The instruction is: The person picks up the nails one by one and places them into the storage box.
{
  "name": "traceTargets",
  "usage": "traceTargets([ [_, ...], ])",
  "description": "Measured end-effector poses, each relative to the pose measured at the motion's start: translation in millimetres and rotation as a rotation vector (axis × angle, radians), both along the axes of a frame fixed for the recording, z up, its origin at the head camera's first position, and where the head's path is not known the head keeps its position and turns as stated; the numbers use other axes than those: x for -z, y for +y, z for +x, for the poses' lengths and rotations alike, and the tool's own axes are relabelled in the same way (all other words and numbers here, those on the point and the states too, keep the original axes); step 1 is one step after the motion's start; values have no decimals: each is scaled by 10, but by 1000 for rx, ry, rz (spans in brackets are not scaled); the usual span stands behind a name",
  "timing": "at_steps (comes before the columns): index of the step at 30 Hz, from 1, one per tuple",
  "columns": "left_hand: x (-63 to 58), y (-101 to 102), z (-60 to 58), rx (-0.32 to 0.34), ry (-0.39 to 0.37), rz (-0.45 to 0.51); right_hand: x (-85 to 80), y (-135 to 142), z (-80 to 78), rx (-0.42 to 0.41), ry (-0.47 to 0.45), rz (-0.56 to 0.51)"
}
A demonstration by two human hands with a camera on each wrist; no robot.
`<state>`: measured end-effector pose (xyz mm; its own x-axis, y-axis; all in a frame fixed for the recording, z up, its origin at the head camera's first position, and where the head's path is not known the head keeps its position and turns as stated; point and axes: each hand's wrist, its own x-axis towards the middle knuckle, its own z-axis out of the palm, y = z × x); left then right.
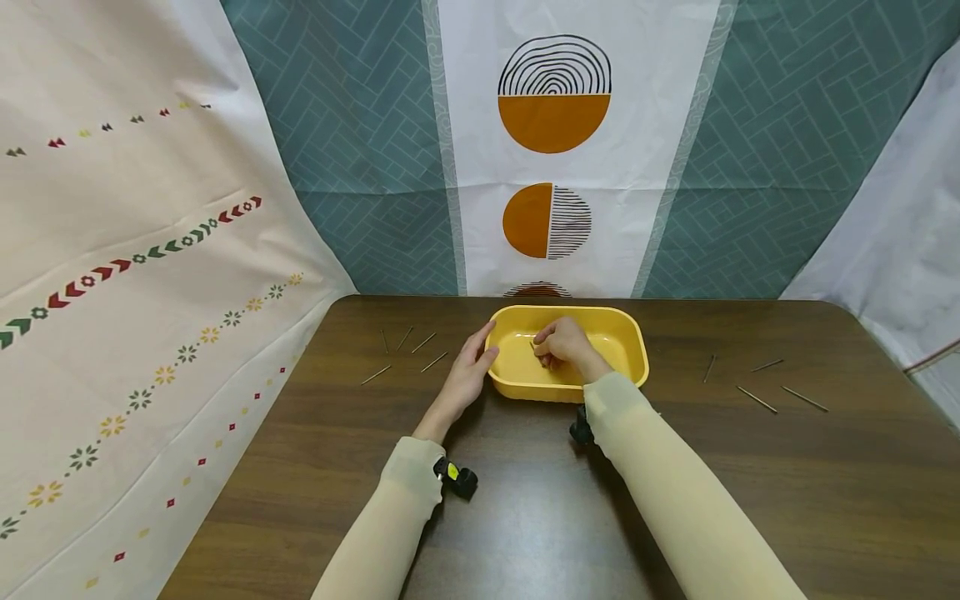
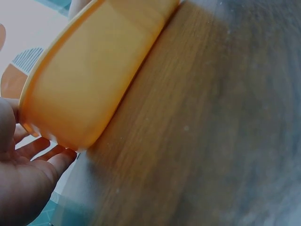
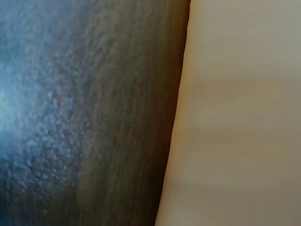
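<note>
A yellow rectangular tray point(image 1: 566, 392) stands near the far edge of the table. My left hand point(image 1: 467, 375) grips its left end. In the left wrist view the thumb lies at the rim and the fingers rest against the outer wall. Inside the tray, left of its middle, my right hand point(image 1: 566, 342) has its fingers curled down in a pinch. A thin metal stick point(image 1: 532, 345) shows at those fingertips, mostly hidden by the hand. The right wrist view holds no fingers, only tabletop and a blurred pale surface close up.
Several thin metal sticks point(image 1: 423, 342) lie scattered left of the tray on the brown wooden table point(image 1: 517, 500). Several similar sticks point(image 1: 757, 399) lie to the right. A patterned curtain point(image 1: 360, 167) hangs behind the far edge, and pale cloth point(image 1: 150, 250) hangs at the left.
</note>
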<state>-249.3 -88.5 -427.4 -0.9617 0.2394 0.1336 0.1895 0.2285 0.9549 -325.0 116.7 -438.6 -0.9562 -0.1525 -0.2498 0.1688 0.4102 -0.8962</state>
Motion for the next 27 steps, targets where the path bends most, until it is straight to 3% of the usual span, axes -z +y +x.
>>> traceTargets([
  [12, 32, 3, -21, 9, 7, -4, 5, 6, 7, 13, -15, -17],
  [17, 261, 10, -164, -10, 13, -2, -13, 14, 22, 13, -44, -49],
  [20, 391, 3, -244, -22, 19, 6, -57, 37, 32, 10, -98, -123],
  [24, 432, -15, -270, -27, 26, 15, -116, 85, 22, 29, -175, -223],
  [27, 420, -27, -267, -28, 31, 13, -153, 125, 14, 41, -186, -237],
])
